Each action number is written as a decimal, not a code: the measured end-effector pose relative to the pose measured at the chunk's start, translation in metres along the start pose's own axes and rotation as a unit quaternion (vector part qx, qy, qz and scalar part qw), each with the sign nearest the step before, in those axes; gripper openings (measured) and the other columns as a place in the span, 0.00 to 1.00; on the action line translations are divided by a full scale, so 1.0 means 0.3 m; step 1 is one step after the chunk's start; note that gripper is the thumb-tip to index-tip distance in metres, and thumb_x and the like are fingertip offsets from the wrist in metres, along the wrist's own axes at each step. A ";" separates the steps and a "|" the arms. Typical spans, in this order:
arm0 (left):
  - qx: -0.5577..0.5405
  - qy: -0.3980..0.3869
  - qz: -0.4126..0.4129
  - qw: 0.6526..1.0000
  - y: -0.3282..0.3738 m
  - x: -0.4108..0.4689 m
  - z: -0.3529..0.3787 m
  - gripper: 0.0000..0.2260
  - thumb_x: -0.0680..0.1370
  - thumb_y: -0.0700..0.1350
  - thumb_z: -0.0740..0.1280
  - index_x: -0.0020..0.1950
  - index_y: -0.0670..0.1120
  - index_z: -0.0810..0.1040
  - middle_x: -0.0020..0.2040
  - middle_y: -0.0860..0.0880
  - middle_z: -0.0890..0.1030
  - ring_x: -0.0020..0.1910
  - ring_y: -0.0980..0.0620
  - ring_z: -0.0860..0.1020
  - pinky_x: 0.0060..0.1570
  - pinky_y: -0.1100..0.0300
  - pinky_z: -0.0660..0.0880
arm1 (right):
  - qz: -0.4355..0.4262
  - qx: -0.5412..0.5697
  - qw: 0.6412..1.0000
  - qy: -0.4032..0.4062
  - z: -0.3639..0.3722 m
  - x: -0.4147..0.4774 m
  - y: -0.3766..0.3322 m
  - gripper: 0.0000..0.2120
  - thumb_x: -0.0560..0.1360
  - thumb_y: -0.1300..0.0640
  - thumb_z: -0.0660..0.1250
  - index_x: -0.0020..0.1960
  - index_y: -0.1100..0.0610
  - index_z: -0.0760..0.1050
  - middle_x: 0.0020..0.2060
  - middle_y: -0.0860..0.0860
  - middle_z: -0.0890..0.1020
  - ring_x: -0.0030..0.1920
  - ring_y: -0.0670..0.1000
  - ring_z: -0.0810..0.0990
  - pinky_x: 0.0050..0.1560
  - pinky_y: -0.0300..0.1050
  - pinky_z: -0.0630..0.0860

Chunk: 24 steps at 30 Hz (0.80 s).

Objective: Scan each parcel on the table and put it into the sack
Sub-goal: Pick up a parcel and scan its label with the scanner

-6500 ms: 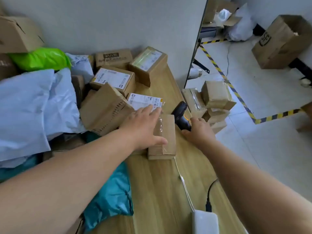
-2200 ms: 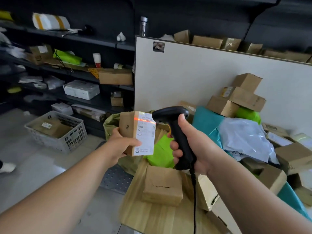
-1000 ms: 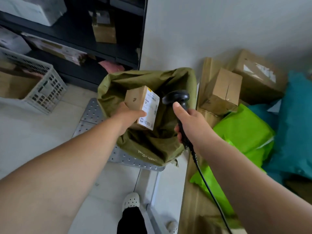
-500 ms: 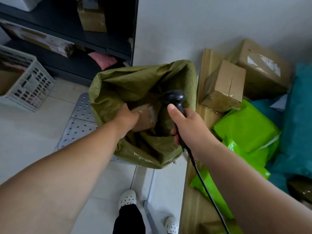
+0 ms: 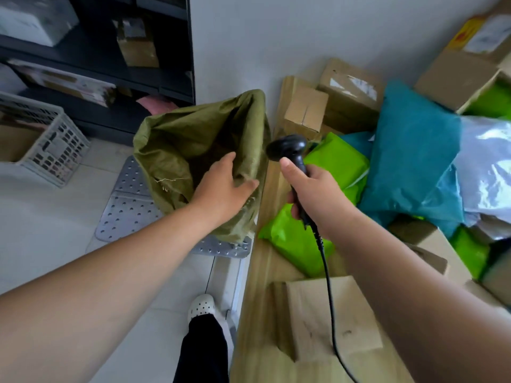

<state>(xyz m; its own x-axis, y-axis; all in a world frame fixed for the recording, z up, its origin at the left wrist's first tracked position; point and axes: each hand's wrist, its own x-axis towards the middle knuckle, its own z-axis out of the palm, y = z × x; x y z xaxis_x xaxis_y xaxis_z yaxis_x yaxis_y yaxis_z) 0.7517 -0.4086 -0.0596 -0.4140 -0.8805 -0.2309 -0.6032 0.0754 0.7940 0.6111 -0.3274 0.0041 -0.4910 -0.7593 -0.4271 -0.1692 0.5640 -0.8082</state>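
Left hand (image 5: 224, 186) was open and empty at the sack (image 5: 177, 145); right hand (image 5: 318, 197) gripped the scanner (image 5: 287, 146). Probably next: grab the green parcel (image 5: 293, 241) at the table (image 5: 257, 299) edge.

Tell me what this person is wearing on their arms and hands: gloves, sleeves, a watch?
Nothing at all. The left hand and right hand are ungloved, with no rings showing. The left forearm and right forearm are bare to the picture's edge: no sleeves, watch or wristband in view.
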 end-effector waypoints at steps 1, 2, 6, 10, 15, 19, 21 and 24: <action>0.013 0.001 0.015 1.000 0.030 -0.045 0.025 0.37 0.73 0.59 0.69 0.76 0.46 0.61 0.72 0.43 0.68 0.70 0.45 0.68 0.68 0.49 0.66 | 0.004 0.004 1.000 0.001 -0.040 -0.035 0.021 0.21 0.78 0.39 0.64 0.51 0.58 0.72 0.34 0.55 0.76 0.25 0.50 0.72 0.24 0.39 0.68; 0.032 -0.003 0.030 0.999 0.055 -0.087 0.056 0.37 0.71 0.60 0.69 0.75 0.45 0.63 0.70 0.42 0.70 0.69 0.44 0.69 0.67 0.49 0.67 | 0.006 0.005 1.000 0.001 -0.079 -0.070 0.045 0.20 0.78 0.39 0.64 0.50 0.58 0.72 0.35 0.55 0.76 0.25 0.50 0.71 0.24 0.39 0.68; 0.104 -0.048 0.070 0.991 0.122 -0.268 0.203 0.35 0.74 0.56 0.71 0.75 0.44 0.62 0.71 0.42 0.70 0.70 0.45 0.67 0.68 0.53 0.64 | 0.004 0.007 1.000 0.008 -0.211 -0.208 0.169 0.18 0.78 0.40 0.64 0.44 0.55 0.70 0.34 0.54 0.76 0.26 0.52 0.72 0.28 0.42 0.69; 0.180 -0.103 0.090 0.974 0.164 -0.435 0.326 0.40 0.74 0.61 0.68 0.78 0.45 0.56 0.76 0.45 0.62 0.75 0.48 0.59 0.73 0.57 0.56 | -0.014 0.001 1.000 0.014 -0.307 -0.319 0.292 0.18 0.78 0.40 0.63 0.43 0.55 0.68 0.32 0.54 0.76 0.23 0.50 0.72 0.23 0.38 0.67; 0.351 -0.187 0.091 0.913 0.176 -0.566 0.419 0.56 0.62 0.76 0.65 0.79 0.51 0.43 0.79 0.45 0.46 0.78 0.47 0.46 0.75 0.46 0.47 | -0.007 0.013 1.000 0.010 -0.387 -0.425 0.421 0.18 0.78 0.40 0.64 0.44 0.55 0.70 0.32 0.53 0.77 0.25 0.47 0.73 0.26 0.38 0.68; 0.439 -0.193 0.090 0.873 0.140 -0.597 0.452 0.61 0.57 0.74 0.70 0.77 0.56 0.36 0.79 0.47 0.41 0.78 0.46 0.42 0.74 0.40 0.45 | 0.008 0.051 0.999 0.002 -0.419 -0.475 0.491 0.19 0.76 0.39 0.66 0.45 0.55 0.71 0.33 0.54 0.77 0.29 0.51 0.74 0.35 0.47 0.73; 0.448 -0.155 0.113 0.873 0.141 -0.607 0.457 0.57 0.60 0.69 0.72 0.77 0.56 0.39 0.76 0.46 0.52 0.76 0.45 0.51 0.72 0.43 0.54 | 0.011 0.064 0.998 -0.003 -0.433 -0.501 0.509 0.18 0.76 0.39 0.66 0.45 0.54 0.71 0.35 0.54 0.77 0.30 0.51 0.74 0.36 0.48 0.73; 0.367 -0.118 0.083 0.919 0.163 -0.617 0.433 0.53 0.60 0.64 0.73 0.78 0.56 0.48 0.70 0.47 0.60 0.70 0.45 0.60 0.67 0.49 0.65 | 0.005 0.079 0.997 -0.012 -0.452 -0.538 0.508 0.17 0.77 0.40 0.65 0.47 0.55 0.73 0.36 0.54 0.77 0.29 0.50 0.73 0.33 0.45 0.72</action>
<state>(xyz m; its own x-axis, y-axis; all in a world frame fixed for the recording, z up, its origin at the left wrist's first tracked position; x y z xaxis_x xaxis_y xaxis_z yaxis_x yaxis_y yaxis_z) 0.7103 -0.1812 -0.0510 -0.6259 -0.7089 -0.3251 -0.7799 0.5709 0.2565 0.5486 -0.0748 0.0048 -0.4710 -0.7626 -0.4433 -0.0266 0.5146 -0.8570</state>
